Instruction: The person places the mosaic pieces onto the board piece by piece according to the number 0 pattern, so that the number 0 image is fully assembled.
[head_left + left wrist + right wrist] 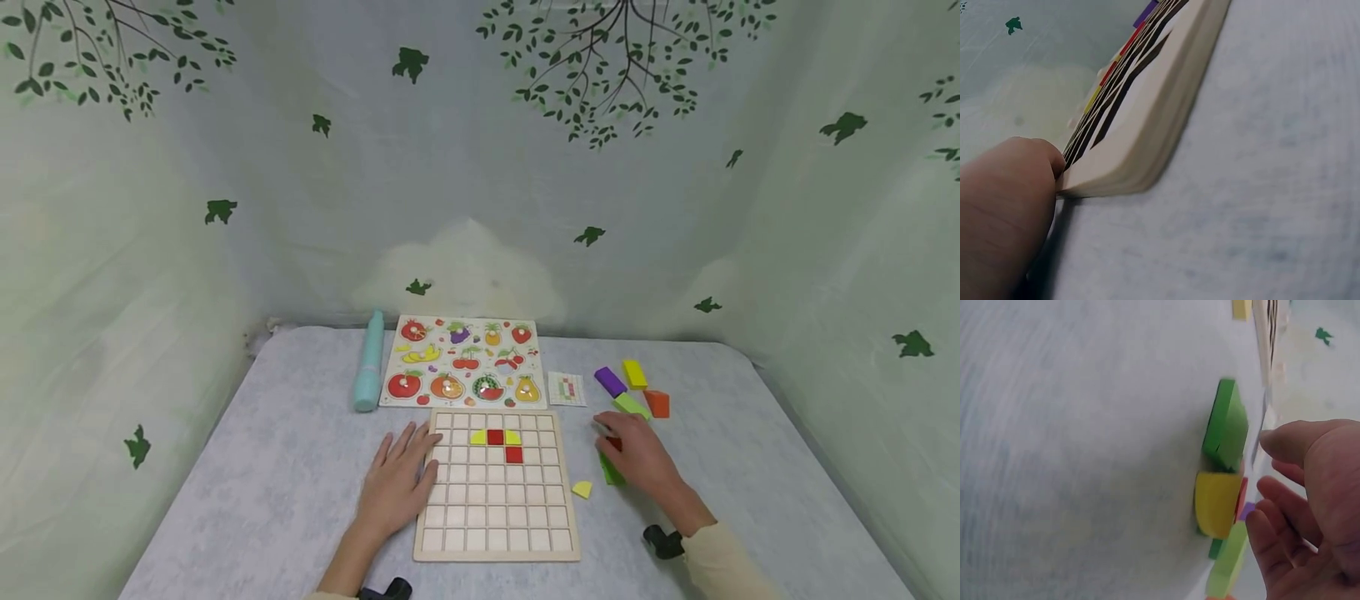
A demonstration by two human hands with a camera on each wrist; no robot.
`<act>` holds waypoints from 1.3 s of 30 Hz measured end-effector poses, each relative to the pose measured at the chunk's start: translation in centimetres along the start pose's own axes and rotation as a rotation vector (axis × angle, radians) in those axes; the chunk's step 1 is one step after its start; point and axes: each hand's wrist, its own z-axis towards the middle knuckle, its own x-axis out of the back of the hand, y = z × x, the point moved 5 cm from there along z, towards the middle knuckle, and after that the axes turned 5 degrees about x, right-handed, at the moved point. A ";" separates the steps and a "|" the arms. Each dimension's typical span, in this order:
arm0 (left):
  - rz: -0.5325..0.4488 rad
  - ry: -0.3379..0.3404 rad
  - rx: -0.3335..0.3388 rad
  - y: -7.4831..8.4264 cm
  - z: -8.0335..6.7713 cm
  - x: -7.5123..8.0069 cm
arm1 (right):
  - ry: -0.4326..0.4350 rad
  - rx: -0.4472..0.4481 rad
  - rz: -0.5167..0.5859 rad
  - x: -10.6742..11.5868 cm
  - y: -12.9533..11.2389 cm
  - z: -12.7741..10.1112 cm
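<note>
A wooden grid board (495,517) lies in front of me, with two yellow pieces and two red pieces (513,455) set in its upper rows. My left hand (405,475) lies flat on the table, its fingers against the board's left edge (1141,144). My right hand (626,446) hovers right of the board with relaxed fingers and holds nothing. Just under its fingers lie a red piece (613,443) and a green piece (611,472). In the right wrist view the green piece (1225,425) and a yellow piece (1216,503) lie close before the hand (1269,465).
A yellow quarter piece (581,489) lies by the board's right edge. Purple (609,381), yellow (634,373), orange (657,403) and light green (632,406) blocks sit at the right rear. A pattern card (567,388), fruit puzzle (463,362) and teal tube (369,361) lie behind.
</note>
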 end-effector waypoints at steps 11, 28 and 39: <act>0.013 -0.003 0.016 -0.1 0.0 -0.1 | -0.040 -0.019 -0.083 0.1 0.9 0.3; -0.030 0.015 0.019 0.2 -0.3 -0.1 | -0.038 -0.024 -0.068 -0.3 0.2 0.3; 0.005 0.034 0.017 0.1 0.0 0.0 | -0.043 0.004 -0.094 -0.2 -1.0 1.0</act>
